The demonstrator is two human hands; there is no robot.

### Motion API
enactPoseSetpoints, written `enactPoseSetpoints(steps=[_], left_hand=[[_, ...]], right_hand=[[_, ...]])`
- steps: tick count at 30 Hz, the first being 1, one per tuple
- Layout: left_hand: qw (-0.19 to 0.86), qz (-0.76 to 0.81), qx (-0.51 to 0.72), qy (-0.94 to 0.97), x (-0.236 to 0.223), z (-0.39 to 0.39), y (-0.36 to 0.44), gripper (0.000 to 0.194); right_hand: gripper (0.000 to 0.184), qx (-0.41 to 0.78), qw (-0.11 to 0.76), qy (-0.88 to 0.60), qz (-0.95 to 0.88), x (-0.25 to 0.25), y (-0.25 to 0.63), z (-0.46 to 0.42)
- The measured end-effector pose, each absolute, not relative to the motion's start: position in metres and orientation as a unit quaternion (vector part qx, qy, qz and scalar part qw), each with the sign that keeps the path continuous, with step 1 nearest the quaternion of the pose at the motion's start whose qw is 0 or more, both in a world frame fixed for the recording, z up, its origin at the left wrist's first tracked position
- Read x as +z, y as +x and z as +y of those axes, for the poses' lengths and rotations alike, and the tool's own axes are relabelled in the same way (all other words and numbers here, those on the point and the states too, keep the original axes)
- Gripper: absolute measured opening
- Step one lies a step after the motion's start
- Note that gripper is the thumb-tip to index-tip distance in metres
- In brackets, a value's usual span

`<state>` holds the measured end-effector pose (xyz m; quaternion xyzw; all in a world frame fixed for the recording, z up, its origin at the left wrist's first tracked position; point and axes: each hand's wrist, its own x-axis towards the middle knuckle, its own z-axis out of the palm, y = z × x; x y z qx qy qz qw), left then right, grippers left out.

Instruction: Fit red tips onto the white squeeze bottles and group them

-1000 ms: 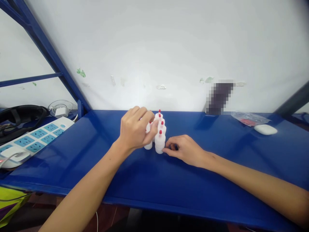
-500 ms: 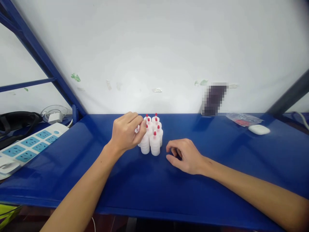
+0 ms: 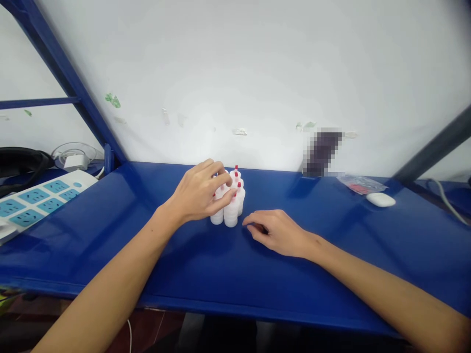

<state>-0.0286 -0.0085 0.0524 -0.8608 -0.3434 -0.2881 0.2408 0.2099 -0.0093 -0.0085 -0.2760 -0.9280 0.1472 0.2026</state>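
Several small white plastic bottles (image 3: 230, 215) with red caps stand upright in a tight cluster on the blue table (image 3: 206, 274). My left hand (image 3: 202, 189) reaches over the cluster from the left, hiding part of it. Its thumb and forefinger are apart; the thumb tip overlaps the red cap (image 3: 235, 194) of the front right bottle, and I cannot tell whether it touches. Just right of the bottles, my right hand (image 3: 277, 233) rests low over the table, its fingers loosely bent and nothing visible in them.
On the left lie a white power strip (image 3: 47, 196) with blue sockets, a white charger (image 3: 76, 162) and a black strap-like item (image 3: 22, 169). A clear bag (image 3: 362, 185) with red pieces and a white rounded case (image 3: 381, 199) lie at right. A blurred dark object (image 3: 323, 153) leans on the wall.
My left hand's fingers have spread from a closed pinch, and the thumb now overlaps the front right bottle's cap. My right hand has shifted slightly left. The whole view has tilted a little.
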Motion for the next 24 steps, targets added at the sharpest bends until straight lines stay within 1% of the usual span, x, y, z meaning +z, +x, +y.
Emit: enactPoseSetpoints(steps=[4,7,12,15,19,21,24], left_hand=[[0.248,-0.333,-0.258,-0.872,0.049,-0.007,-0.027,0.026],[0.251,-0.318,-0.249,-0.880,0.047,-0.006,-0.026,0.024],[0.263,-0.289,-0.277,-0.878,0.046,-0.011,-0.018,0.021],[0.264,-0.279,-0.296,-0.875,0.046,-0.016,-0.011,0.018],[0.252,-0.280,-0.315,-0.871,0.043,-0.019,-0.003,0.020],[0.236,-0.272,-0.322,-0.876,0.040,-0.020,0.000,0.020],[0.206,-0.262,-0.353,-0.874,0.033,-0.023,0.007,0.016]], right_hand=[[0.012,0.155,0.228,-0.323,-0.906,-0.011,0.209,-0.011],[0.014,0.173,0.266,-0.323,-0.892,-0.009,0.212,-0.011],[0.013,0.179,0.330,-0.300,-0.877,-0.007,0.214,-0.009],[0.015,0.202,0.328,-0.293,-0.875,-0.007,0.214,-0.008],[0.027,0.249,0.299,-0.272,-0.880,-0.008,0.217,-0.008],[0.029,0.269,0.294,-0.255,-0.881,-0.008,0.219,-0.008],[0.028,0.284,0.341,-0.216,-0.870,-0.009,0.222,-0.009]])
